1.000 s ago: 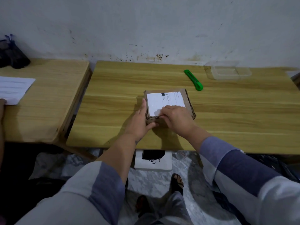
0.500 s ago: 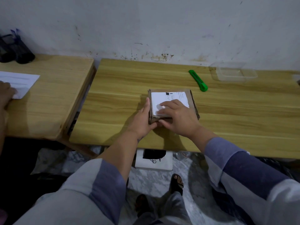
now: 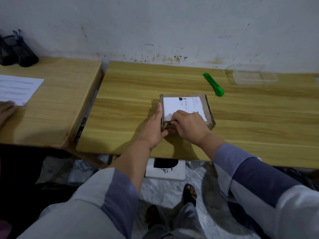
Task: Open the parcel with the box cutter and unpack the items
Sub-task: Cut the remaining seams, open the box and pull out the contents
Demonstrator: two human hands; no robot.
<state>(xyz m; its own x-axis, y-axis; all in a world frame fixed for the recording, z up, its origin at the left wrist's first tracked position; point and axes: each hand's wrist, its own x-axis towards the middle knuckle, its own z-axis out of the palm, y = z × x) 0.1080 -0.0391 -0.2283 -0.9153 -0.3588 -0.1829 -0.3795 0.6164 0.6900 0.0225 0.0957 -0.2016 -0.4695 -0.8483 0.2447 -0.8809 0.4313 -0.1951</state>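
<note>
A person's left hand [image 3: 153,128] braces the cardboard parcel [image 3: 186,111] at the table's [image 3: 120,118] near middle, fingers straight along its side; the right hand [image 3: 189,125] curls its fingers over the near edge. Picking bare-handed could tear cardboard, since the green box cutter [image 3: 213,84] lies untouched beyond. Label print unreadable.
</note>
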